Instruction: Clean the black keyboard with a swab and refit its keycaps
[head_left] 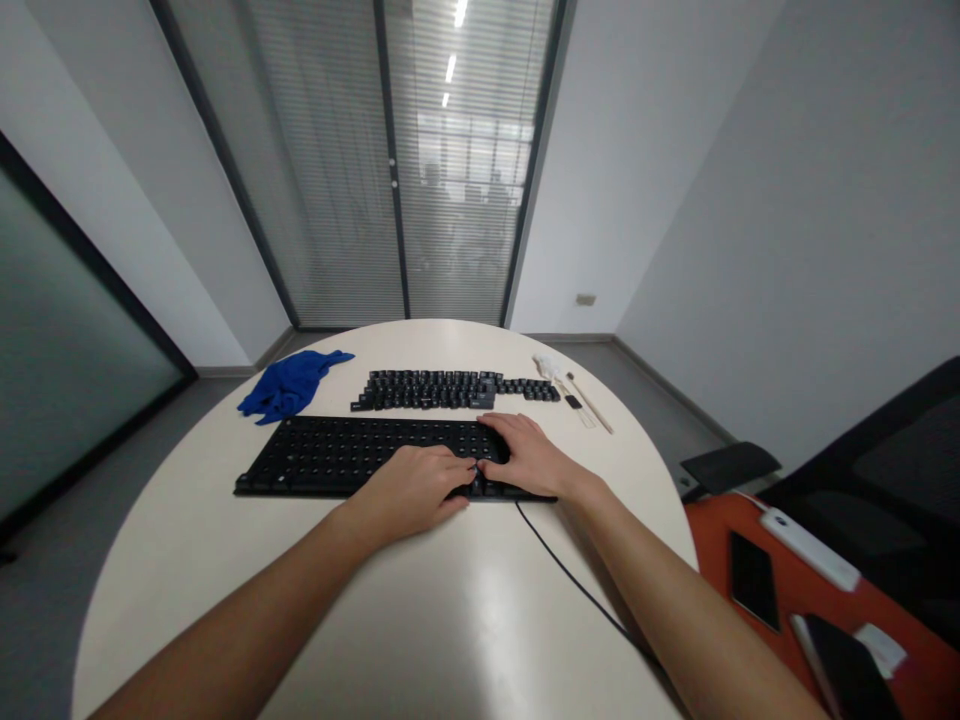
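A black keyboard (337,455) with most of its keycaps off lies on the round table. My left hand (416,487) rests over its front right part, fingers bent together at a small dark spot near the front edge; what they hold is too small to make out. From the other side my right hand (531,455) reaches across the keyboard's right end. Its thumb points at my left fingertips and its other fingers are spread toward the back edge. Behind the keyboard, loose black keycaps (427,390) are laid out in rows.
A crumpled blue cloth (292,385) lies at the table's back left. On the right are a thin stick-like brush (591,404), a wire keycap puller (574,402) and some white material (547,366). A cable (570,575) runs toward me. An orange chair (712,550) holds a phone (754,580) and a power strip (810,548).
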